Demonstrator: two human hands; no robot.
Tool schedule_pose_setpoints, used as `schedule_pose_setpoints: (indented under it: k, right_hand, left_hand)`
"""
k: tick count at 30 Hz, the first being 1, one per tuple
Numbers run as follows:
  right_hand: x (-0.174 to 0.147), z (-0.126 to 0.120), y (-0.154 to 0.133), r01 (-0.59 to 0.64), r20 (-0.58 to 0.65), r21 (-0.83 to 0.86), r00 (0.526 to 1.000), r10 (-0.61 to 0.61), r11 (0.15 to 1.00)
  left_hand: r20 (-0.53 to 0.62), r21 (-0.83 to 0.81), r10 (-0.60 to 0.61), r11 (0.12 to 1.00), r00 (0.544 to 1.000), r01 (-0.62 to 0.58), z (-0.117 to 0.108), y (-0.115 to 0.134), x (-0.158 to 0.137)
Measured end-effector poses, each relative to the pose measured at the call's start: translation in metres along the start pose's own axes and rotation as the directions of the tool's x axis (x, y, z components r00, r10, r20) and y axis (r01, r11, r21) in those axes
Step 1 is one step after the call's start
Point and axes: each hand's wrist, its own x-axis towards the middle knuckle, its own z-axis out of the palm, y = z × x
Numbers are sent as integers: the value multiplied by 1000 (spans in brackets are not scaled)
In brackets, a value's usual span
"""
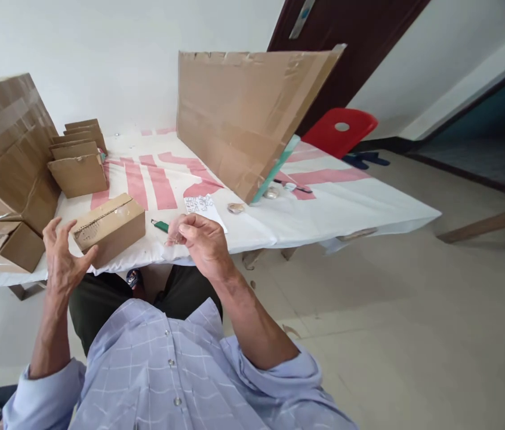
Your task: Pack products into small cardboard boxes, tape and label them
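A small closed cardboard box (122, 236) stands near the table's front edge, with a dark printed patch on its top. My left hand (65, 257) is at its left end, thumb and fingers spread wide. Whether it touches the box I cannot tell. To the right of the box, my right hand (201, 239) is raised over the table edge with its fingers pinched together. What they hold, if anything, I cannot make out. A green utility knife (160, 225) lies just beyond it, beside a white sheet (203, 206) with rows of small round marks.
Two tape rolls (236, 208) lie by a large upright cardboard panel (243, 113). Several open cartons (80, 173) and a big cardboard box (6, 143) stand at the left, with a smaller box (6, 248) in front. A red chair (339, 131) is behind the table (346, 209).
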Motion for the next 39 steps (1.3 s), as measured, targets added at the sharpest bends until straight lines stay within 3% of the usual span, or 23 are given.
schedule_pose_setpoints:
  k: [1, 3, 6, 9, 14, 18, 22, 25, 30, 31, 33, 36, 39]
  right_hand:
    - [-1, -3, -2, -16, 31, 13, 999, 16, 1000]
    - [-4, -10, -7, -34, 86, 14, 996, 32, 999]
    - [-7, -22, -10, -45, 110, -34, 993, 48, 998]
    - [-9, -40, -7, -63, 67, -78, 995, 69, 995]
    - [-8, -76, 6, -81, -30, -106, 996, 78, 991]
    - [-5, -100, 18, -121, -60, 67, 990, 125, 990]
    - [-3, -116, 33, -64, -229, 131, 969, 93, 989]
    - [-2, -129, 43, 14, -364, 109, 931, 27, 994]
    - [-9, -163, 53, 14, -516, 51, 857, 14, 999]
    - [-12, -169, 54, 2, -539, 48, 842, 24, 999]
    - [-17, -181, 57, -22, -584, 58, 810, 51, 998]
    - [-24, -192, 60, -48, -632, 82, 770, 89, 995]
    - [-27, -195, 63, -52, -653, 98, 750, 103, 994]
  left_hand:
    - [9, -80, 15, 997, 1000, -15, 1, 22, 3]
    - [215, -353, 57, 935, 975, 23, 10, 68, 11]
    - [520, -603, 173, 768, 836, 217, 39, 124, 25]
    - [630, -646, 203, 673, 750, 360, 69, 156, 39]
    - [656, -646, 229, 663, 719, 379, 112, 173, 56]
    - [641, -652, 177, 639, 747, 408, 147, 183, 61]
    - [680, -644, 148, 588, 718, 489, 183, 201, 62]
    - [738, -615, 158, 560, 656, 556, 210, 215, 64]
    - [852, -489, 187, 620, 489, 614, 262, 219, 77]
    - [861, -469, 182, 648, 475, 600, 275, 218, 82]
    - [850, -442, 180, 756, 494, 483, 304, 214, 95]
    - [763, -341, 247, 939, 598, 47, 351, 216, 117]
    - [740, -249, 288, 957, 607, -150, 394, 227, 133]
